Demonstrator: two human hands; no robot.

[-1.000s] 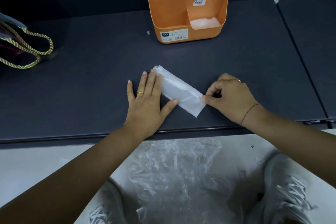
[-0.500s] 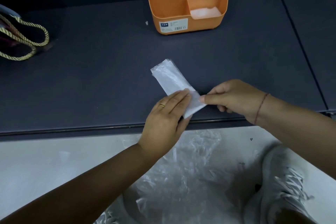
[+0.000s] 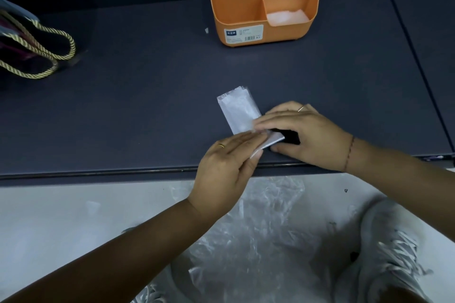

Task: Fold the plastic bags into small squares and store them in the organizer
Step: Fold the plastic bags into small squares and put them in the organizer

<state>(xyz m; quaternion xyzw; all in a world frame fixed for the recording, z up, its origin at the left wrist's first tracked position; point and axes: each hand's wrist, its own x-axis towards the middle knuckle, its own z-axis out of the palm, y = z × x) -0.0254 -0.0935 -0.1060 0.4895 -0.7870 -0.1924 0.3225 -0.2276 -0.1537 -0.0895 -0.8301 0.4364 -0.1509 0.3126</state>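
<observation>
Both hands pinch the near end of the folded plastic bag (image 3: pixel 237 110). The left hand (image 3: pixel 229 162) has flat fingers on top and its thumb below, and the right hand (image 3: pixel 305 135) curls round it. The bag's far end lies on the dark table (image 3: pixel 147 106), well apart from the orange organizer (image 3: pixel 236 7).

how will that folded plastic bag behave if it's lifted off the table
Probably floppy and very light: the folded bag is a thin, translucent strip. It may spring open, since its far end fans into loose layers and the left hand and right hand both hold the near end.
</observation>
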